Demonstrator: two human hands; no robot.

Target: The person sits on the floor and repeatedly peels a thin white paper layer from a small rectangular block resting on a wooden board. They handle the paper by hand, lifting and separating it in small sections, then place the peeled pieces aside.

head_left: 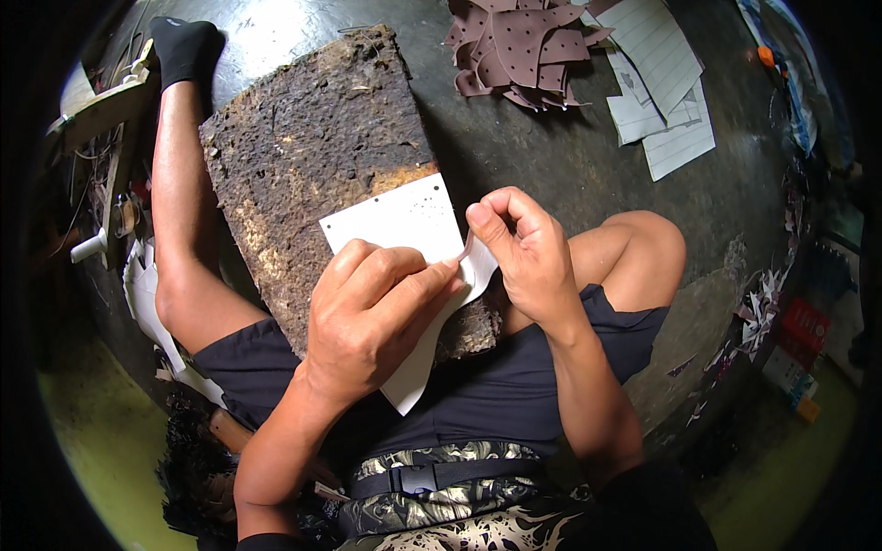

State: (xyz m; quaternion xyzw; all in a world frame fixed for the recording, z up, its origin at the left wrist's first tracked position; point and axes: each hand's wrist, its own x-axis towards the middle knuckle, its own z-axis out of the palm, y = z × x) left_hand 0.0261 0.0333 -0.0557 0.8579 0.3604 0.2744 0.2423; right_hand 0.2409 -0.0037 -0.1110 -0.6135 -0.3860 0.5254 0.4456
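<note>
A thin white sheet (395, 220) with small punched holes along its far edge lies partly on a dark, rough-surfaced slab (308, 138) between my legs. My left hand (360, 317) is closed, its thumb and forefinger pinching the sheet near its middle right. Across from it, my right hand (535, 262) pinches the sheet's right side between thumb and forefinger, lifting that part into a curl. One corner of the sheet hangs past the slab's near edge, over my shorts. The tips of my left fingers are partly hidden by the hand itself.
Beyond the slab, a heap of brown perforated cut pieces (519, 46) lies on the dark floor. Lined papers (666, 138) are right of it. Paper scraps (764, 298) and a red box (805, 323) sit far right. A wooden frame (110, 124) stands left.
</note>
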